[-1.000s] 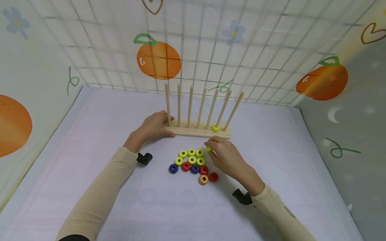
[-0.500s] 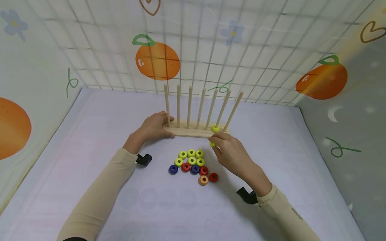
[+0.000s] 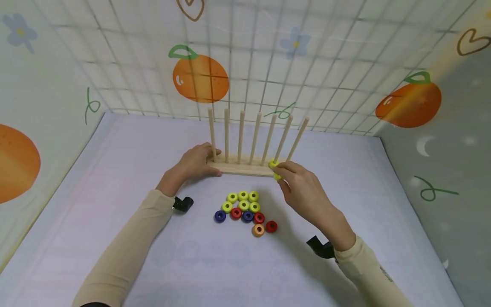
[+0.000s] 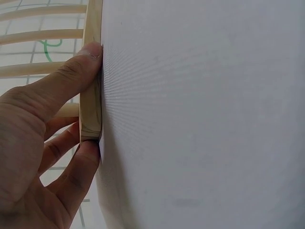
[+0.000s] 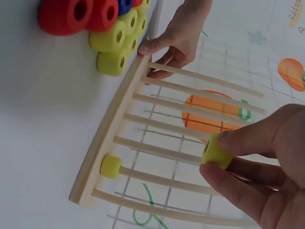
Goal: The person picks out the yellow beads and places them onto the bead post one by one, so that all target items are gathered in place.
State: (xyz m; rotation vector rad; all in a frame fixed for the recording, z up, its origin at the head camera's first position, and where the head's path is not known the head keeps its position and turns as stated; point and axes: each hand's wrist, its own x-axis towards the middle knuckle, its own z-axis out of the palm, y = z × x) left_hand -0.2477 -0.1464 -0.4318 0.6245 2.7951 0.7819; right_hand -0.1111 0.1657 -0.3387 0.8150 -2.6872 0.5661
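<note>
My left hand (image 3: pixel 194 161) grips the left end of a wooden peg rack (image 3: pixel 245 170), thumb along its front edge and fingers around the end, as the left wrist view confirms. Thin upright pegs stand in a row on the rack. Between thumb and fingertips my right hand (image 3: pixel 307 192) pinches a yellow bead (image 5: pixel 217 151), held in front of the rack's right part and apart from its base. Another yellow bead (image 5: pixel 111 166) sits at the bottom of the second peg from the right. In the head view my right fingers partly cover the held bead and the rack's right end.
In front of the rack lie several loose beads: yellow ones (image 3: pixel 243 205), red ones (image 3: pixel 271 226), blue ones (image 3: pixel 220 216) and an orange one (image 3: pixel 258 230). A printed cloth wall (image 3: pixel 134 64) rises behind the white tabletop (image 3: pixel 172 264).
My right hand has moved rightward and toward the rack with the yellow bead, away from the loose beads. The left hand stays on the rack's end.
</note>
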